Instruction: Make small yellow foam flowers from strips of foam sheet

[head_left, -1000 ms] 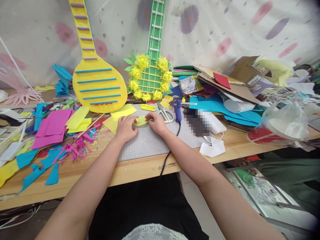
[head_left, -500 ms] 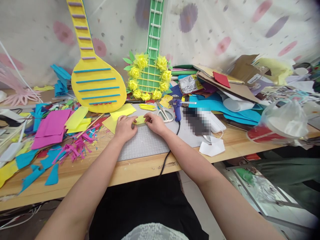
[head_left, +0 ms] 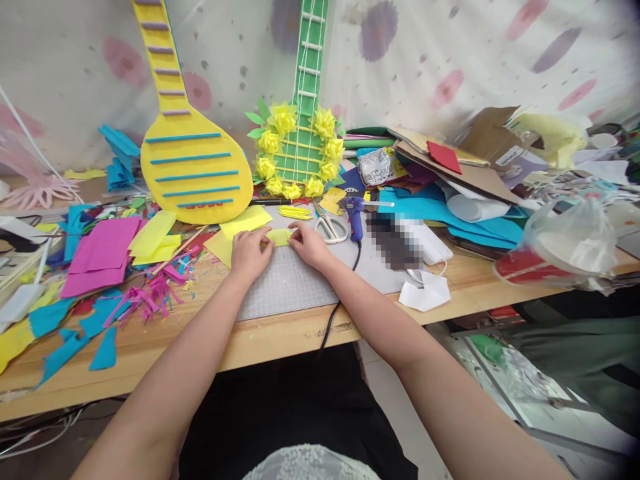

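Observation:
A small strip of yellow crepe paper (head_left: 279, 237) is stretched between my hands over the grey cutting mat (head_left: 285, 287). My left hand (head_left: 251, 253) pinches its left end, thumb and fingers together. At the right end, my right hand (head_left: 307, 245) grips it the same way. Larger yellow sheets (head_left: 245, 223) lie partly under and behind my left hand. Several thin yellow strips (head_left: 295, 213) rest just beyond the paper. White-handled scissors (head_left: 331, 228) sit right of my right hand, and a purple glue gun (head_left: 355, 217) stands beside them.
Behind are a yellow paper lute (head_left: 197, 167) and a green paper instrument (head_left: 299, 150) ringed with yellow flowers. Magenta paper (head_left: 103, 257) and scraps cover the left side. A white sheet (head_left: 425, 293) and a bagged red cup (head_left: 530, 267) are at right. The glue gun's black cord (head_left: 330, 320) passes under my right forearm.
My hands hold nearly the same place, still on the yellow strip. A little more of the strip shows between my fingers. The view has shifted very slightly.

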Motion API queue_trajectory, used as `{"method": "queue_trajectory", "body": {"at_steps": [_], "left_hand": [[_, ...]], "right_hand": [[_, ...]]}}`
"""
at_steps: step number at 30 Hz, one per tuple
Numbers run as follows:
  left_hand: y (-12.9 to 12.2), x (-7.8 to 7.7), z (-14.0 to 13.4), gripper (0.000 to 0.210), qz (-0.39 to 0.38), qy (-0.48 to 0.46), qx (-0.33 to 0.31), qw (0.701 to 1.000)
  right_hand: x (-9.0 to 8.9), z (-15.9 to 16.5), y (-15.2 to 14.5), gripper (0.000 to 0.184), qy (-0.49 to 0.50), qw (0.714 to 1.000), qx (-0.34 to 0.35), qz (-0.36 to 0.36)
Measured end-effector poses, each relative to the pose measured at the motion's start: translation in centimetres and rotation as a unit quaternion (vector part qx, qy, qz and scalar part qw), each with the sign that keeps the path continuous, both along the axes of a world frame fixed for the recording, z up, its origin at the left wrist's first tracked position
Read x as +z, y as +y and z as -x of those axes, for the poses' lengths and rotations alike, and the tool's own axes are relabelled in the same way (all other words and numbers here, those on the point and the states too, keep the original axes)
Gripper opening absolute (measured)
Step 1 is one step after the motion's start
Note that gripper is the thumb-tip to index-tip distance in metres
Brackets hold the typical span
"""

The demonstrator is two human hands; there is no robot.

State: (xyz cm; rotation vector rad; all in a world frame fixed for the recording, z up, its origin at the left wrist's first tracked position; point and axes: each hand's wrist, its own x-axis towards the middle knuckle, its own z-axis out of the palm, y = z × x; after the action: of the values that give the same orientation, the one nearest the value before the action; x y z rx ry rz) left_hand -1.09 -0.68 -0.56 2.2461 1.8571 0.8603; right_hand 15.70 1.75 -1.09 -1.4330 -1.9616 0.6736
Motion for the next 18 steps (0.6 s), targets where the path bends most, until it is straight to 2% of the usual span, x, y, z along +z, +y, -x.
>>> {"method": "queue_trajectory", "body": {"at_steps": [11,18], "left_hand": [[0.2,-0.1,-0.4,0.040,0.018,-0.010,0.048,0.999],[0.2,-0.3,-0.6,0.041,0.018,0.006,0.056,0.998]], "right_hand": [[0.2,0.8,-0.3,0.039,-0.061,0.997,-0.003,-0.042],[-0.3,1.2,-0.2,0.028,-0.109,0.992,-0.022,-0.068]]}}
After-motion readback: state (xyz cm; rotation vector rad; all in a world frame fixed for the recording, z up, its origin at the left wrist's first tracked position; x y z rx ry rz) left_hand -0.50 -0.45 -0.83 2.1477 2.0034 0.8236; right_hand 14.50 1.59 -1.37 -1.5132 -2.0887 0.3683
